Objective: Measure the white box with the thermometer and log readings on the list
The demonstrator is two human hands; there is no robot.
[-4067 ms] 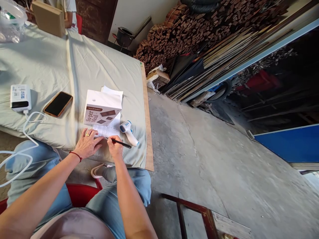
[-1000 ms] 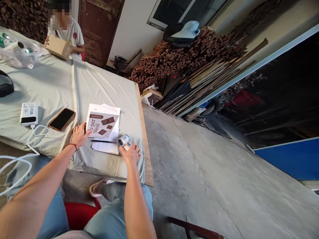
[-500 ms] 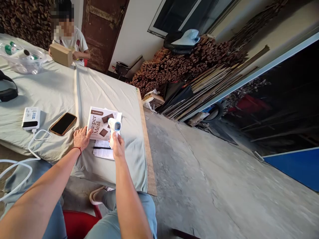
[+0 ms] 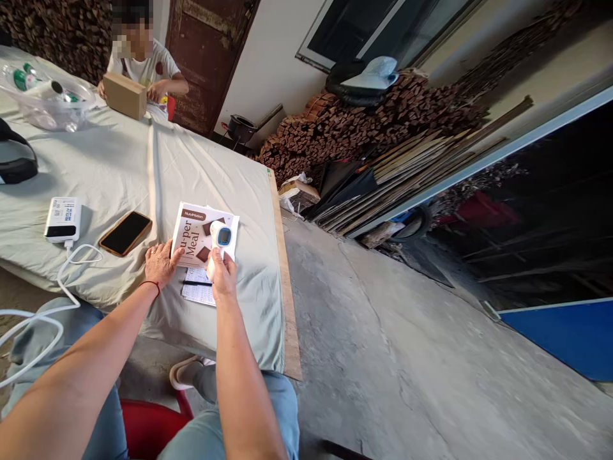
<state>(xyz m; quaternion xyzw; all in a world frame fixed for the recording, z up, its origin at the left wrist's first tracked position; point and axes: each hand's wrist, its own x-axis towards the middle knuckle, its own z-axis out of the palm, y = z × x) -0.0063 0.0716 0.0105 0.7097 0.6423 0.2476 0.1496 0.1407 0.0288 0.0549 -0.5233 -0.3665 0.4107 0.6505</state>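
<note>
My right hand [image 4: 223,276] is wrapped round the grip of a white infrared thermometer [image 4: 220,235] with a blue-rimmed screen facing me. The thermometer is over the right part of a white and brown Su-per Meal box [image 4: 190,225] and covers some of its print. My left hand [image 4: 161,263] lies on the cloth at the box's left lower corner, fingers spread, thumb against its edge. Just below the box are sheets of handwritten paper [image 4: 197,294] with a black pen [image 4: 196,283] across them, partly behind my right hand.
Left of my hands lie a phone [image 4: 125,234] and a white power bank [image 4: 63,217] with its cable [image 4: 61,271]. A headset [image 4: 16,156] and a plastic basin [image 4: 60,114] of bottles stand farther left. Across the table [image 4: 205,172], another person holds a cardboard box [image 4: 125,96].
The thermometer has shifted slightly left over the box, its screen tilted differently. My left hand keeps its place by the box. The whole view has moved a little.
</note>
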